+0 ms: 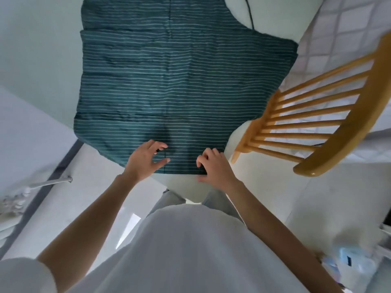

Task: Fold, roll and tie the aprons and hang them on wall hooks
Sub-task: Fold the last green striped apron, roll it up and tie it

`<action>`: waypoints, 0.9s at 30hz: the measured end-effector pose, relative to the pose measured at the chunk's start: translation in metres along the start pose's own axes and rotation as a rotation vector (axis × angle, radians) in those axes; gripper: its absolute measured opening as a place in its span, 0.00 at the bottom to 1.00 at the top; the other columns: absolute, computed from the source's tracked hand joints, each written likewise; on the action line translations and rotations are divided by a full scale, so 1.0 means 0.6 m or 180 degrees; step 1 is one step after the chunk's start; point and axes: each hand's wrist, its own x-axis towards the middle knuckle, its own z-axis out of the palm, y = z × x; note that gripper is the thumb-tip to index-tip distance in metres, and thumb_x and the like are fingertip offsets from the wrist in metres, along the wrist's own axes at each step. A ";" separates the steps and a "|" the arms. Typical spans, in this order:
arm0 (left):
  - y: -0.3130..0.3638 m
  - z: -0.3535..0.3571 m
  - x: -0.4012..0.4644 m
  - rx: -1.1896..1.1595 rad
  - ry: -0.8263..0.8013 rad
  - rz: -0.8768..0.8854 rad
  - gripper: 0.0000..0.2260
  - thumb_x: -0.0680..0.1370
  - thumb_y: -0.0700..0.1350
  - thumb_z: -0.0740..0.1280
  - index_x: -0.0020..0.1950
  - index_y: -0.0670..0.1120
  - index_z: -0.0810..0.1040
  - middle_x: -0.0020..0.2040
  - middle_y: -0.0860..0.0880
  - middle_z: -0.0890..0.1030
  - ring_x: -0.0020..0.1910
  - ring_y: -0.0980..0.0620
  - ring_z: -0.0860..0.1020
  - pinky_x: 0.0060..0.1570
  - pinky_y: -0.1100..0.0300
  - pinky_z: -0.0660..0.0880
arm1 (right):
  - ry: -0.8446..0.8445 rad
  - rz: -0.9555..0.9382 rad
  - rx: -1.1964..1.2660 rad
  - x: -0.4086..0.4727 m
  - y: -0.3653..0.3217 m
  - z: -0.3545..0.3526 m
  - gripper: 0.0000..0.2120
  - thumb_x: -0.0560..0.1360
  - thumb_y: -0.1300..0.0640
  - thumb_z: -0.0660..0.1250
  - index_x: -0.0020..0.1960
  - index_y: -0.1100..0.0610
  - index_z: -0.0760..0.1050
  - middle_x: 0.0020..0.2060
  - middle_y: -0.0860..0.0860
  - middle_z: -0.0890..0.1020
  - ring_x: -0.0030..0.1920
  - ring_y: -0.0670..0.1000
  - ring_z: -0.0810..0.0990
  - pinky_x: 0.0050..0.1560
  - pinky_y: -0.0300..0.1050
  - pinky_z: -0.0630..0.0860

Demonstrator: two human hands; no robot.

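On the white table before us lies the apron, dark teal with thin pale stripes, spread flat and creased in several bands. Its near hem runs along the table's near edge, just in front of our body, and the left corner of that hem hangs slightly past the table's rim. At the far end we see the cloth narrow toward the bib, and a thin dark strap trails off over the tabletop to the right.

Our left hand rests over the near hem with fingers curled and spread, thumb apart from the others, gripping nothing we can make out. Our right hand sits at the hem's edge just beside it, fingers bent down onto the cloth; we cannot tell whether it pinches the fabric or only presses it.

To the right a wooden chair stands close against the table, its spindled back near the apron's right side. Bare tabletop lies open to the left of the cloth, and pale floor shows on both sides of us.
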 end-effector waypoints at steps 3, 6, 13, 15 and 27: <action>-0.028 -0.002 -0.035 0.0245 -0.0184 0.0374 0.17 0.72 0.56 0.70 0.57 0.50 0.79 0.54 0.49 0.77 0.51 0.49 0.75 0.50 0.49 0.77 | 0.0422 0.0128 0.0091 -0.011 -0.011 0.012 0.05 0.74 0.54 0.68 0.47 0.55 0.78 0.49 0.53 0.77 0.50 0.53 0.72 0.54 0.49 0.73; -0.037 -0.007 -0.053 0.0525 -0.0298 0.0562 0.20 0.71 0.61 0.68 0.58 0.53 0.78 0.57 0.50 0.75 0.53 0.49 0.74 0.54 0.48 0.75 | 0.0687 0.0201 0.0056 -0.013 -0.028 0.012 0.08 0.78 0.58 0.61 0.49 0.60 0.77 0.48 0.55 0.79 0.49 0.54 0.74 0.52 0.47 0.73; -0.058 -0.019 -0.065 0.0272 -0.0017 0.0022 0.11 0.79 0.44 0.63 0.61 0.48 0.76 0.59 0.49 0.76 0.58 0.48 0.73 0.55 0.55 0.72 | 0.1100 0.0343 -0.0398 -0.033 -0.057 -0.021 0.07 0.77 0.60 0.65 0.54 0.60 0.74 0.38 0.55 0.82 0.35 0.53 0.79 0.33 0.37 0.71; -0.078 -0.036 -0.077 0.0238 0.0163 -0.0121 0.12 0.78 0.38 0.62 0.59 0.47 0.78 0.57 0.48 0.77 0.57 0.47 0.74 0.53 0.54 0.73 | 0.0977 0.0391 -0.0532 -0.037 -0.061 -0.028 0.12 0.74 0.63 0.67 0.58 0.60 0.74 0.43 0.56 0.82 0.40 0.54 0.80 0.37 0.38 0.72; -0.164 -0.121 -0.194 0.0326 0.1032 -0.0313 0.11 0.77 0.33 0.63 0.52 0.45 0.81 0.53 0.47 0.83 0.49 0.43 0.81 0.45 0.50 0.78 | 0.1463 0.0404 0.0541 -0.063 -0.025 -0.049 0.08 0.78 0.61 0.63 0.54 0.60 0.79 0.47 0.54 0.83 0.46 0.51 0.79 0.42 0.34 0.69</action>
